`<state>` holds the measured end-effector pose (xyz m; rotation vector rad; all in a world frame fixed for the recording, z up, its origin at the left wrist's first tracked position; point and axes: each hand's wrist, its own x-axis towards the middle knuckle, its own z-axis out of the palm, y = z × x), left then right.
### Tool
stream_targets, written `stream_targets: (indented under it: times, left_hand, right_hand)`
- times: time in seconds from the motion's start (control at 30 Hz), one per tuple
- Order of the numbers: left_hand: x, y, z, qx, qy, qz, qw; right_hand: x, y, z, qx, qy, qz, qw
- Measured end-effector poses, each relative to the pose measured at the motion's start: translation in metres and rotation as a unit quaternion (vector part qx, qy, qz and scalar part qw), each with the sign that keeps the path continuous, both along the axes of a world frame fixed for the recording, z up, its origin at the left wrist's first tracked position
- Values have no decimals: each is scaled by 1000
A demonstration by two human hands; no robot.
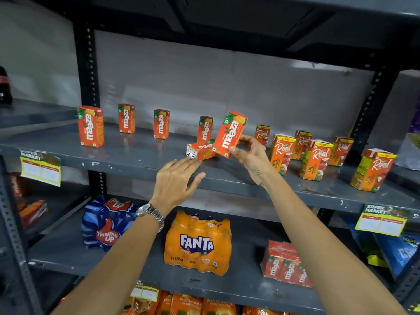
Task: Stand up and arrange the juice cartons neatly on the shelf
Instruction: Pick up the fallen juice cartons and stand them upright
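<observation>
Small orange Maaza juice cartons stand spaced out on the grey metal shelf (pixel 136 155), among them one at the left (pixel 91 126) and one behind the middle (pixel 205 129). My right hand (pixel 251 159) grips a tilted Maaza carton (pixel 230 134) just above the shelf. Another Maaza carton (pixel 201 151) lies on its side right beside it. My left hand (pixel 176 181), wearing a wristwatch, hovers open at the shelf's front edge with its fingertips near the lying carton. Several Real juice cartons (pixel 281 153) stand upright on the right half.
Below, a Fanta pack (pixel 197 244), a Thums Up pack (pixel 106 223) and a wrapped Maaza pack (pixel 284 264) sit on the lower shelf. Price tags (pixel 40 167) hang from shelf edges. Black uprights (pixel 87 64) frame the bay. A dark bottle (pixel 4 86) stands far left.
</observation>
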<state>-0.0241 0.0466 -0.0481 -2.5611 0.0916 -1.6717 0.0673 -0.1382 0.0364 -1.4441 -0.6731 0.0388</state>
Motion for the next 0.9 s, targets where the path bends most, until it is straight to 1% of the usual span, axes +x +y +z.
stream_targets:
  times: [0.07, 0.17, 0.27, 0.37, 0.5, 0.6, 0.73, 0.83, 0.9]
  left_hand:
    - [-3, 12, 4, -2, -7, 5, 1000]
    - [-14, 44, 5, -38, -30, 28, 998]
    - [-28, 84, -2, -64, -49, 60, 995]
    - [-36, 113, -2, -95, -45, 85, 991]
    - [-38, 124, -4, -99, -39, 80, 991]
    - [-38, 123, -5, -86, -44, 75, 993]
    - [-38, 126, -6, -76, -43, 79, 993]
    - [-37, 125, -5, -78, -44, 86, 992]
    - [-36, 125, -6, -76, -54, 89, 992]
  right_hand:
    - [1, 16, 5, 7, -7, 3, 1000]
    - [1, 52, 16, 0, -22, 10, 1000]
    - [-2, 98, 24, -25, -31, 13, 999]
    - [-3, 147, 24, -64, -40, 12, 997]
    - [-6, 195, 16, -104, -3, 28, 994]
    - [-5, 211, 7, -131, 29, 28, 991]
    - [1, 216, -5, -160, 43, 29, 986]
    - [-2, 212, -4, -189, 27, 23, 981]
    - [-6, 207, 1, -221, -22, 0, 975]
